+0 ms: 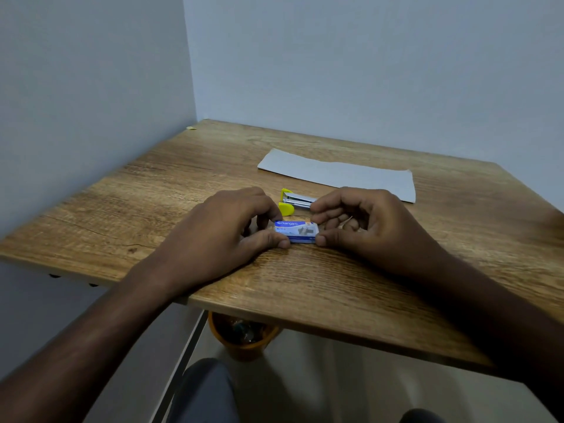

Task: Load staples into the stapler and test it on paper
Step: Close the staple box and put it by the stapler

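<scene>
A small blue and white staple box (297,231) lies on the wooden table (183,193). My left hand (224,227) pinches its left end between thumb and fingers. My right hand (363,222) pinches its right end the same way. Just behind the box lies a small yellow and silver stapler (294,201), on its side, touched by neither hand. Farther back a folded white sheet of paper (338,174) lies flat on the table.
The table stands in a corner with pale walls at the left and back. Under its front edge sits an orange bin (244,337) with scraps inside. My knees show at the bottom of the view.
</scene>
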